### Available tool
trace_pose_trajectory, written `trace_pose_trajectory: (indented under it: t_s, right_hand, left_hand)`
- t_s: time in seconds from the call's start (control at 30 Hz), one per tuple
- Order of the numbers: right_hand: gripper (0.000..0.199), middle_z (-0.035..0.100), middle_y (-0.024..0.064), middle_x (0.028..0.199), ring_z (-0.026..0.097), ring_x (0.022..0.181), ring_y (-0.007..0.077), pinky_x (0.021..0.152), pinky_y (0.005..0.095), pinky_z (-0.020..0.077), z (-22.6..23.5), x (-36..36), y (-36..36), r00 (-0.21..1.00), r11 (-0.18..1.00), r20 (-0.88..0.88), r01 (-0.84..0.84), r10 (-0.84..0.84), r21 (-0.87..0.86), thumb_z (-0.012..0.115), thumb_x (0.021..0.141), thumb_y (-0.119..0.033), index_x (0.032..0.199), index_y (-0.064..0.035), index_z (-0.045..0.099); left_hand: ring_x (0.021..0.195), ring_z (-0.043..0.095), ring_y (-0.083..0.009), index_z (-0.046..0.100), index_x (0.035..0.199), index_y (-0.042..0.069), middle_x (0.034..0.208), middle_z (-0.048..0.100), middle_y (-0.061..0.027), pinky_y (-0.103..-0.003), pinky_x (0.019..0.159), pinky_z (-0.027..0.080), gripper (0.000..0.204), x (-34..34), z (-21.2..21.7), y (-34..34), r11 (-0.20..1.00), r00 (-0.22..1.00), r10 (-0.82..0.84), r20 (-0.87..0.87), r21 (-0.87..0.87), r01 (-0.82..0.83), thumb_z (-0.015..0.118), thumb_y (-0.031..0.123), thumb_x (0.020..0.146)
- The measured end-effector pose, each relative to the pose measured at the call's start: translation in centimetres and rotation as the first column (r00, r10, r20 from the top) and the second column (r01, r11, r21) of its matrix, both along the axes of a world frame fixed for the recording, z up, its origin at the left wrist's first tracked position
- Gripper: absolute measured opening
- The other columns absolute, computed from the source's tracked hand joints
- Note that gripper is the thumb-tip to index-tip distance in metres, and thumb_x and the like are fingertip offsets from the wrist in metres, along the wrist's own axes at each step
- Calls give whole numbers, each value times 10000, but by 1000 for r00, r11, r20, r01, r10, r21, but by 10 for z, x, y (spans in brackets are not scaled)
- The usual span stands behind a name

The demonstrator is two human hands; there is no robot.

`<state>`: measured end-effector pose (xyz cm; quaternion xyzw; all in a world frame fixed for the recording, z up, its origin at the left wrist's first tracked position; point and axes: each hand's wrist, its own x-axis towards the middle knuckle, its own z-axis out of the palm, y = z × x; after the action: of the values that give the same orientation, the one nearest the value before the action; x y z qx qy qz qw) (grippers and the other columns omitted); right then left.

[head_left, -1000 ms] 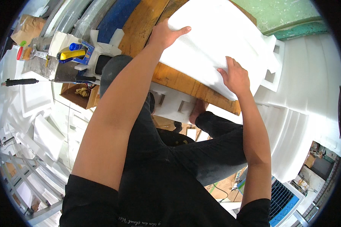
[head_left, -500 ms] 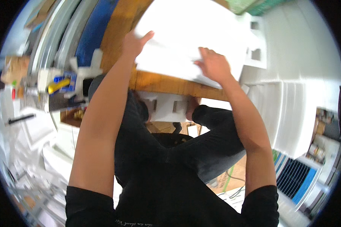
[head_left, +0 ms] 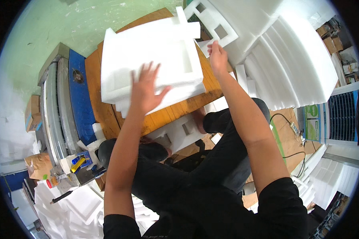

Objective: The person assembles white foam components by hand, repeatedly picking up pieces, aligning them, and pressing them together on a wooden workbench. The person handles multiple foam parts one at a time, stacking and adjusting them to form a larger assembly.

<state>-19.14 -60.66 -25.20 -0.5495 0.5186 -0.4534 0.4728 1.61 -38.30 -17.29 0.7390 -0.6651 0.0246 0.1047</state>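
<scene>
On wooden counter (head_left: 179, 112), white foam tray (head_left: 151, 49) sits w/ bare strip along front edge. L hand (head_left: 145, 91), fingers spread, over its front rim; R hand (head_left: 218, 61) nr cut-out foam pc (head_left: 209, 19), can't tell if grip's closed.

- Foam tray (head_left: 155, 47) on foam sheets (head_left: 183, 92), these on desk (head_left: 92, 87).
- Left hand (head_left: 146, 87) over tray's near side; right hand (head_left: 218, 59) just right of tray.
- Foam frame (head_left: 211, 19) beyond right hand.
- Foam stack (head_left: 287, 67) farther right.
- Panel (head_left: 81, 107) between desk and rolls (head_left: 52, 111), left.
</scene>
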Motion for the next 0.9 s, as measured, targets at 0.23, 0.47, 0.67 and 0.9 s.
trace_pose_trajectory:
  t_s: [0.23,0.47,0.67,0.9]
  right_hand:
    - [671,648,197,1295,578,1188,248,1088,382,406,-64,20,30,938,941,339,-177,73,289,336,1110,-508,1349,49,625]
    - [689,521,172,1516,491,1388,252,1188,357,332,-38,24,43,871,909,406,-375,278,182,270,1130,-498,1499,48,470]
    - [711,522,162,1515,479,1395,255,1189,362,324,-5,32,49,834,881,525,-367,169,299,262,1124,-524,1504,41,467]
    - [687,562,133,1472,525,1322,233,1151,358,356,9,37,55,892,902,424,-303,155,308,281,1122,-524,1508,9,479]
  left_hand:
    - [1196,606,-317,535,1350,53,1297,617,-144,-527,968,467,559,-61,-22,-63,941,985,-171,0,296,163,649,451,974]
    - [1003,645,-285,603,1102,37,1052,653,-107,-480,816,488,385,-58,-27,-67,964,988,-150,32,227,139,648,399,982]
    - [1004,658,-264,617,1072,39,1039,670,-92,-466,811,492,376,-55,-32,-65,970,984,-173,31,177,165,665,398,972]
    - [980,661,-250,608,1040,44,1009,667,-84,-445,797,500,382,-52,-40,-62,974,976,-213,53,97,207,682,407,947]
